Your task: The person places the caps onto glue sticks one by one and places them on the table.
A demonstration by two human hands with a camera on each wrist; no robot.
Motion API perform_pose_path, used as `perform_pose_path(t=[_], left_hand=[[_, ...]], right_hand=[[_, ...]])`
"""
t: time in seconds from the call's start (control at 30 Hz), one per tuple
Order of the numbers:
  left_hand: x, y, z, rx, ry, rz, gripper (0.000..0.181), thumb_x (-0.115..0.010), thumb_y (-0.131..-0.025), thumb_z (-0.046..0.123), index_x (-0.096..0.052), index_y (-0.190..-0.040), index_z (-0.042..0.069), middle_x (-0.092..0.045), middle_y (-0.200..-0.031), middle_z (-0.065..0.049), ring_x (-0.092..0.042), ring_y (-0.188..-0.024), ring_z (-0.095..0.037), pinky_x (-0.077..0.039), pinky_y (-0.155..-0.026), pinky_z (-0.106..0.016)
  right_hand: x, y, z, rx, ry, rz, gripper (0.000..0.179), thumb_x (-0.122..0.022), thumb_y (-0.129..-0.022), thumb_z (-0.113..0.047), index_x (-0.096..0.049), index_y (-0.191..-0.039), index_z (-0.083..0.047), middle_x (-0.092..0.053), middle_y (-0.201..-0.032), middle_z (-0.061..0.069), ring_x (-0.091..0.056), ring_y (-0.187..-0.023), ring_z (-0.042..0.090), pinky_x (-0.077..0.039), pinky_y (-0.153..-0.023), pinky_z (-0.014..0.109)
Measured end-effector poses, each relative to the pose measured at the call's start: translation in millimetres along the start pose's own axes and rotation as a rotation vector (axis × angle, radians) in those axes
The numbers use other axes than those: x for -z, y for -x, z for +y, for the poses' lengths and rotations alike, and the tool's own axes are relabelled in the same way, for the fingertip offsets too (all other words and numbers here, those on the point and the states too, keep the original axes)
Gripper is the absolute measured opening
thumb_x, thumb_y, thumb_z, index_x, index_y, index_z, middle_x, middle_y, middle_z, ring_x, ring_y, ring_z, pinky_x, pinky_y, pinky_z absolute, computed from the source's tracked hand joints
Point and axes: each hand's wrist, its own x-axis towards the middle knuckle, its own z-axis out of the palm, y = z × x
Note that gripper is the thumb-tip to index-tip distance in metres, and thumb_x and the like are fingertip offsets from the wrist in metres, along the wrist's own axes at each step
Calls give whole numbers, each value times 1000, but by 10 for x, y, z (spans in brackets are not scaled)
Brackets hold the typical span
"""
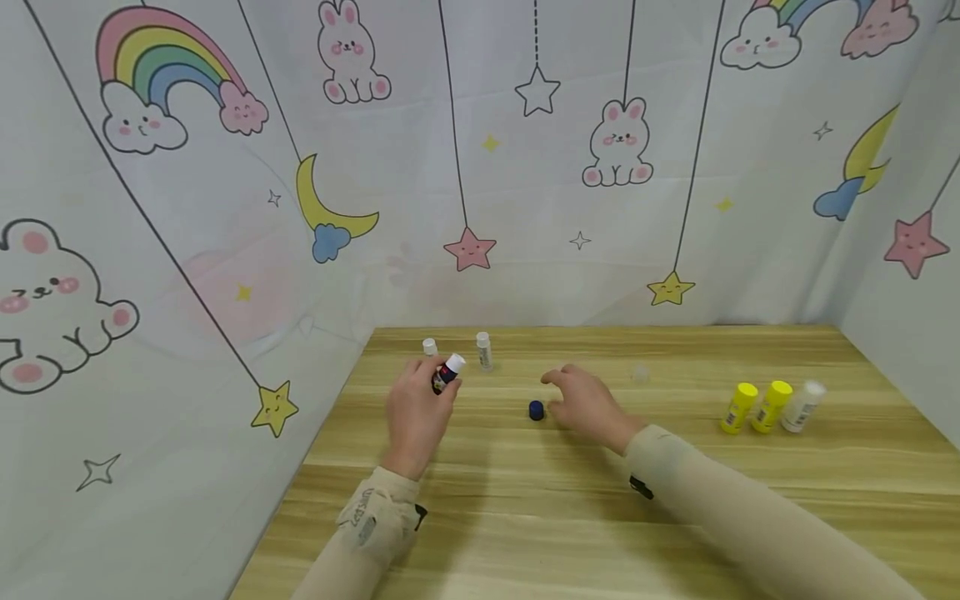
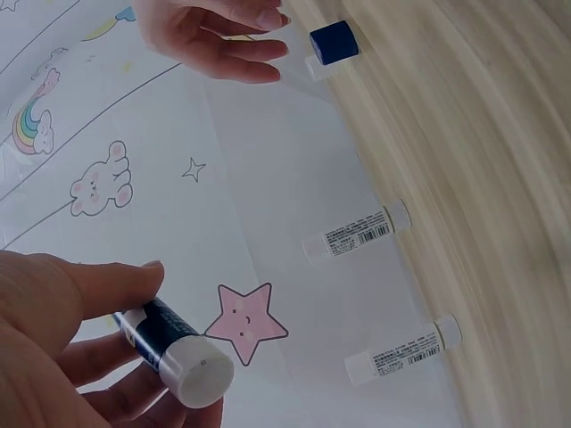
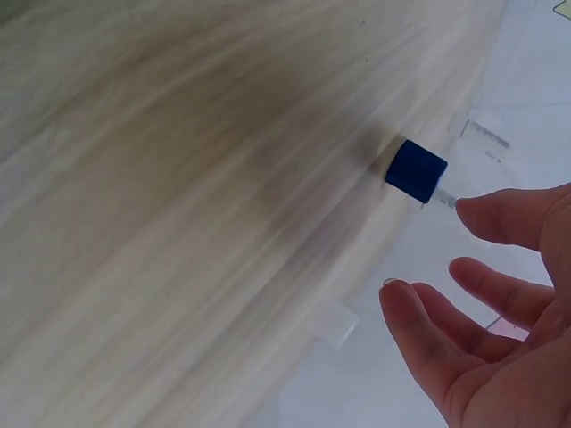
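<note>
My left hand (image 1: 417, 412) grips a dark blue glue stick (image 2: 161, 334) between thumb and fingers, tilted, its white end (image 2: 201, 373) facing up and outward. A small dark blue cap (image 3: 417, 170) stands by itself on the wooden table. Beside it hovers my right hand (image 1: 592, 408), fingers loosely bent and apart, with nothing between them; in the right wrist view the thumb and fingertips come close to the cap. Two white glue sticks stand behind the left hand, one (image 1: 430, 347) partly hidden by it and the other (image 1: 484, 352) in full view.
Two yellow glue sticks, one (image 1: 739, 408) left of the other (image 1: 772, 407), stand on the right side of the table (image 1: 570, 517) next to a white one (image 1: 803, 407). A small translucent cap (image 1: 640, 375) lies farther back. A patterned curtain (image 1: 525, 183) rises behind the table.
</note>
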Motion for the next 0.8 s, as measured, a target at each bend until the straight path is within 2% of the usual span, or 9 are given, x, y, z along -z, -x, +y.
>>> perform_pose_path(t=[0.23, 0.47, 0.63, 0.8], left_hand=[[-12, -16, 52, -48, 2, 13, 35, -90, -78, 18, -71, -107, 10, -69, -97, -5, -67, -81, -23, -54, -65, -41], [-49, -19, 89, -84, 2, 10, 33, -89, -79, 17, -71, -106, 10, -70, -96, -5, -68, -80, -22, -55, -65, -41], [-62, -20, 119, -100, 11, 1, 32, -87, -81, 17, -71, -108, 11, -71, -97, -4, -69, -81, -21, -56, -66, -40], [-60, -28, 144, -118, 14, 25, 33, -88, -80, 14, -71, -108, 10, -71, -99, -5, -70, -82, -22, -57, -66, -40]], right_hand=[[-129, -63, -55, 38, 16, -9, 40, -74, -87, -12, -68, -126, -7, -66, -115, 14, -62, -94, 23, -53, -77, 39], [-220, -103, -107, 85, 49, -38, 31, -77, -88, -12, -72, -118, -8, -66, -107, 10, -60, -84, 20, -52, -70, 36], [-263, -103, -110, 115, 40, -18, 23, -78, -86, -6, -75, -108, -7, -65, -97, 7, -62, -85, 21, -54, -72, 36], [-259, -103, -121, 104, 18, -20, 21, -77, -86, -4, -75, -107, -6, -65, -97, 8, -64, -88, 23, -56, -75, 37]])
